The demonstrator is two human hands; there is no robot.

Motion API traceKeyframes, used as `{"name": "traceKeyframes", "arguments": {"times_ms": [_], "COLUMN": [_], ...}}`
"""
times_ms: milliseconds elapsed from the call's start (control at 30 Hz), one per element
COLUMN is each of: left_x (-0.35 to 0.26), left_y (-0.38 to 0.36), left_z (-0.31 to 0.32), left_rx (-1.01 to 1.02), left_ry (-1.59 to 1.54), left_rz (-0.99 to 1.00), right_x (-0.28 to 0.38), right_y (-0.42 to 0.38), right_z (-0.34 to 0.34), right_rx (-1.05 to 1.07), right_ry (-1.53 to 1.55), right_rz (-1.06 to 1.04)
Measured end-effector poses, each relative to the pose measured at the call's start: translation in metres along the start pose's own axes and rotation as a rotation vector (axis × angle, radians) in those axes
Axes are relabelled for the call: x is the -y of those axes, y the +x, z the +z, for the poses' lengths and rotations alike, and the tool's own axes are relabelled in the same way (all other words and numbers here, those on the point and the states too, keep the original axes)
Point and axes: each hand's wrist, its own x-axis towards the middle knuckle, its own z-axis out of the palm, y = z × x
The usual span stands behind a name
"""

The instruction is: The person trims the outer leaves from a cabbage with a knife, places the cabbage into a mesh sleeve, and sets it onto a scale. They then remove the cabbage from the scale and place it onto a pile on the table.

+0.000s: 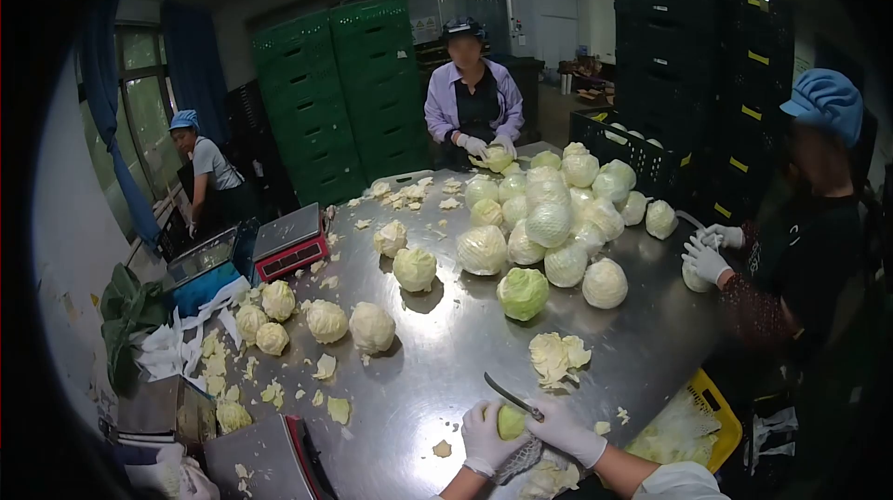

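Note:
My left hand, in a white glove, grips a small pale green cabbage at the near edge of the steel table. My right hand, also gloved, holds a knife whose blade points up and left over the cabbage. Cut leaves lie just beyond my hands. A big pile of cabbages covers the far right of the table. One greener cabbage sits at the pile's near side.
Three other people stand around the table: one at the far end, one at right, one at left by the window. A red scale stands at left. Green crates and black crates are stacked behind. A yellow bin sits near my right.

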Motion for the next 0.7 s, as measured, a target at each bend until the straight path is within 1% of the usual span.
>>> {"name": "traceKeyframes", "arguments": {"times_ms": [67,100,167,200,267,300,367,400,433,467,500,567,700], "left_x": [-0.007,-0.014,-0.026,-0.029,-0.034,-0.035,-0.027,-0.019,-0.01,-0.019,-0.019,-0.017,-0.013], "left_y": [0.007,0.012,0.017,0.02,0.018,0.017,0.013,0.01,0.006,0.005,0.0,-0.015,-0.032], "left_z": [0.001,0.001,0.0,0.002,0.009,0.01,0.014,0.016,0.018,-0.003,0.001,0.009,0.007], "left_rx": [0.014,0.02,0.068,0.069,0.061,0.051,0.027,-0.016,-0.056,-0.033,-0.029,-0.069,-0.112], "left_ry": [0.106,0.109,0.218,0.229,0.235,0.243,0.227,0.189,0.151,0.188,0.191,0.084,0.016], "left_rz": [0.063,0.07,0.073,0.094,0.113,0.122,0.148,0.139,0.128,0.112,0.114,0.003,-0.006], "right_x": [-0.007,-0.014,-0.03,-0.038,-0.046,-0.055,-0.071,-0.075,-0.077,-0.075,-0.07,-0.06,-0.093], "right_y": [0.0,0.001,0.006,0.007,0.009,0.009,0.011,0.015,0.018,0.02,0.023,0.03,0.035], "right_z": [-0.001,-0.001,-0.001,-0.003,-0.012,-0.01,-0.001,0.005,0.013,0.02,0.022,0.021,0.052], "right_rx": [-0.078,-0.085,-0.104,-0.113,-0.076,-0.084,-0.046,-0.048,-0.063,-0.077,-0.078,0.026,0.004], "right_ry": [-0.107,-0.103,-0.243,-0.242,-0.16,-0.16,0.028,0.028,0.172,0.319,0.323,0.447,0.407], "right_rz": [-0.061,-0.056,-0.041,-0.037,0.075,0.074,0.125,0.122,0.154,0.186,0.188,0.231,0.19]}}
